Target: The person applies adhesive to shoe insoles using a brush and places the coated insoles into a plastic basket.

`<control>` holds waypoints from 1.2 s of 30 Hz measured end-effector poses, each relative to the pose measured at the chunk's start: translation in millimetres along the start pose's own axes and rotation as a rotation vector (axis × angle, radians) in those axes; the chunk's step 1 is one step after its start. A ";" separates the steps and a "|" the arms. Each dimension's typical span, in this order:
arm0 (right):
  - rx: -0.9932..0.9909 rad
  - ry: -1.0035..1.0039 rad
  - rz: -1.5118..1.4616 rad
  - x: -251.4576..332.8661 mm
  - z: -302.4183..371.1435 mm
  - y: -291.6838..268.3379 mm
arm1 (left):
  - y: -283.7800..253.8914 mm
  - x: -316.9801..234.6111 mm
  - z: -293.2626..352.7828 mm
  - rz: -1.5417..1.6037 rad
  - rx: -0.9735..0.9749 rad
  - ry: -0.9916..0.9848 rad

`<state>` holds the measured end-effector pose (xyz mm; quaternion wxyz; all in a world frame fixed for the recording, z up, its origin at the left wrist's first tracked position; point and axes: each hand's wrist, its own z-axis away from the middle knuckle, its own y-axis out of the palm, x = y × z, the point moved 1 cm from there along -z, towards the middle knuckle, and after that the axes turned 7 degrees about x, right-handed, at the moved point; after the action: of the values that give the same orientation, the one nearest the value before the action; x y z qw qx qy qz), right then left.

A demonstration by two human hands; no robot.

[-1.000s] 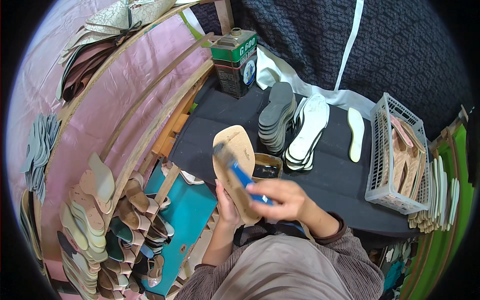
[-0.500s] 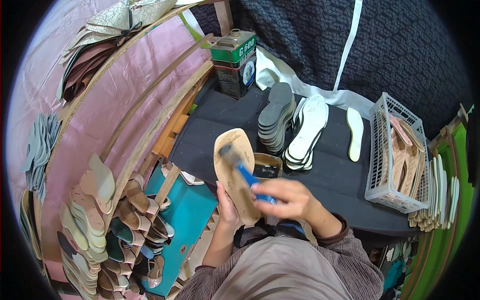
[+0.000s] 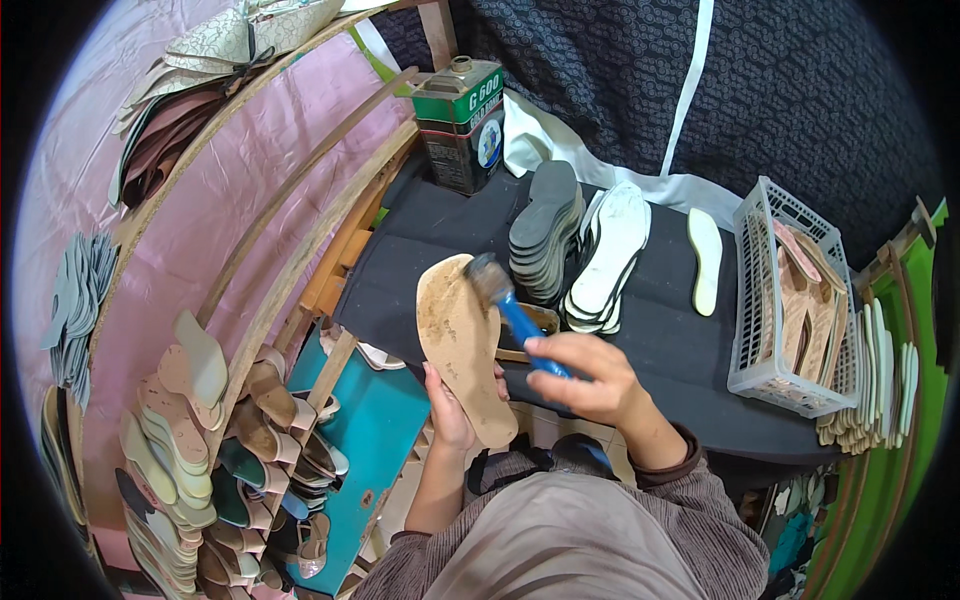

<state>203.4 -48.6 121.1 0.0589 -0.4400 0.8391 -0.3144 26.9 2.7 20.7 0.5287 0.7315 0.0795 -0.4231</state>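
Observation:
A tan shoe sole [image 3: 462, 360] is gripped at its lower half by my left hand [image 3: 450, 408], thumb on the near side and fingertips showing at the other edge. Darker wet-looking patches mark its wide upper part. My right hand [image 3: 590, 378] is closed round the blue handle of a brush [image 3: 515, 318]. The dark bristles meet the sole's upper right edge. Partly hidden behind the brush and sole, an open tin [image 3: 541, 319] sits at the table's near edge.
On the black-covered table [image 3: 670, 370] stand a stack of grey soles [image 3: 545, 235], white soles [image 3: 610, 250], a single pale sole [image 3: 705, 260], a white plastic basket [image 3: 790, 310] of tan pieces and a green-and-black can [image 3: 458, 125]. Shoes and insoles [image 3: 180, 450] fill racks at left.
The brush has moved from the middle of the sole's upper part to its right edge. My left hand and the sole have shifted slightly left.

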 end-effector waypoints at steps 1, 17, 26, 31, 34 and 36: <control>0.002 -0.013 -0.026 0.2 1.0 0.6 | -0.6 0.6 -0.3 0.002 -0.009 -0.007; 0.094 -0.075 -0.177 -1.3 11.0 2.8 | 20.1 -11.6 -5.4 0.035 -0.231 0.028; 0.159 -0.105 -0.314 2.6 14.2 5.3 | -1.0 -8.0 -6.1 0.008 -0.077 0.010; 0.148 -0.061 -0.244 2.7 11.5 2.7 | -5.7 -3.1 -8.9 -0.009 -0.149 0.038; 0.285 -0.110 -0.380 16.7 13.3 5.6 | -0.7 -8.2 -8.8 -0.002 -0.178 0.028; 0.191 -0.109 -0.331 4.8 13.2 3.2 | 0.4 -10.6 -8.1 0.007 -0.113 0.026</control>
<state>203.2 -57.2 109.6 0.0933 -0.5808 0.7173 -0.3735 24.8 12.8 29.2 0.5694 0.7063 0.1076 -0.4065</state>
